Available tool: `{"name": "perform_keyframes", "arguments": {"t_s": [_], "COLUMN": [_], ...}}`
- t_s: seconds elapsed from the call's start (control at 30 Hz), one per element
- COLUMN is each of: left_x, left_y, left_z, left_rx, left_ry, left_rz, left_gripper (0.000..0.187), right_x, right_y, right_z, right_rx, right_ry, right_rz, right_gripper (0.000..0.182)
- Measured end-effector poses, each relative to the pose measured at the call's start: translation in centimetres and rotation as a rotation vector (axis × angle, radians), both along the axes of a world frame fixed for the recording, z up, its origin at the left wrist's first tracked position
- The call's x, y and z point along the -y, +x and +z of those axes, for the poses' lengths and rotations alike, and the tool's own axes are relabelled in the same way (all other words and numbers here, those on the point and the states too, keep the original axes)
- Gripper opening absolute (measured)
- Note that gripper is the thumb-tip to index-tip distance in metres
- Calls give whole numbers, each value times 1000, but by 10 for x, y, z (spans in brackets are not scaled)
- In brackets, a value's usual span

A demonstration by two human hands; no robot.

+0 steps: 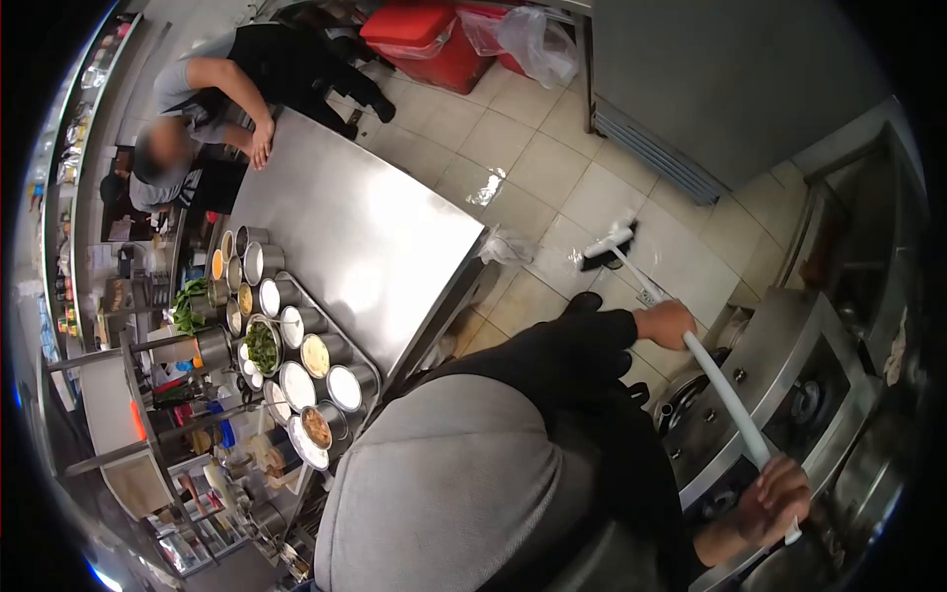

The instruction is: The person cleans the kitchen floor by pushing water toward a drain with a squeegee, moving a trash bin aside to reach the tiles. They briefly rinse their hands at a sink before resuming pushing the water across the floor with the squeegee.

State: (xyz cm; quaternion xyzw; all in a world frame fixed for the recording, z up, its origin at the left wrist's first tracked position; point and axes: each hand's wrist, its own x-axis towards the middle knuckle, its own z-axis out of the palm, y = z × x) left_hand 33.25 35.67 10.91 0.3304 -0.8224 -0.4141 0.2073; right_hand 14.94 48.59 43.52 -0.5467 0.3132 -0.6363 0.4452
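Both my hands grip the white handle (725, 395) of a broom. My left hand (666, 324) holds it lower down, closer to the brush; the black sleeve reaches across my grey shirt and black apron. At the handle's top end, my right hand (779, 498) is closed around it, beside the stove. The broom head (607, 245) rests on the tiled floor, next to crumpled clear plastic (508, 247). Another plastic scrap (488, 187) lies further out on the tiles.
A steel table (355, 227) stands on the left, with a tray of round steel containers (296, 345) of sauces and greens at its near end. Another person (212, 89) leans on its far end. Red bins (429, 39) stand at the back. A steel stove (779, 375) is on the right.
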Motion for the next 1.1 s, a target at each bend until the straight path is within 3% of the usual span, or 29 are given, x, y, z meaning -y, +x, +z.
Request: {"name": "perform_keyframes", "arguments": {"t_s": [0.17, 0.33, 0.4, 0.5, 0.6, 0.67, 0.7, 0.73, 0.83, 0.93, 1.0, 1.07, 1.1], "left_x": [25, 51, 54, 50, 40, 24, 9, -2, -38, -63, -54, -40, -37], "left_y": [81, 161, 178, 178, 124, 68, 39, 9, -63, -142, -164, -156, -146], "left_z": [-19, -38, -42, -38, -23, 17, 46, 62, 116, 79, 53, 36, 23], "left_rx": [123, 457, 609, 539, 174, -102, -204, -274, -160, -290, -209, -112, -235], "left_ry": [21, 24, -52, -128, -47, 24, 71, 117, 64, 194, 233, 166, 240], "left_rz": [145, 193, 180, 157, 214, 77, 30, -71, -215, -409, -599, -576, -555], "left_gripper": [21, 22, 23, 24, 21, 23, 27, 31, 21, 21, 36, 35, 34], "right_x": [16, 30, 29, 28, 15, -1, -13, -28, -20, -35, -25, -4, -10], "right_y": [33, 73, 83, 84, 42, -4, -1, -52, -36, -47, -41, -43, -57], "right_z": [-55, -107, -107, -91, -44, 3, 43, 57, 144, 116, 113, 94, 77], "right_rx": [80, -26, -95, -177, -261, -282, -302, -397, -487, -583, -727, -731, -650], "right_ry": [41, 158, 196, 212, 123, 51, 48, -22, -267, -209, -63, 34, 12], "right_rz": [-26, 5, 14, 21, -33, 10, -88, -8, 168, 20, -28, -32, -42], "right_gripper": [41, 32, 31, 29, 34, 36, 35, 37, 39, 36, 38, 41, 43]}}
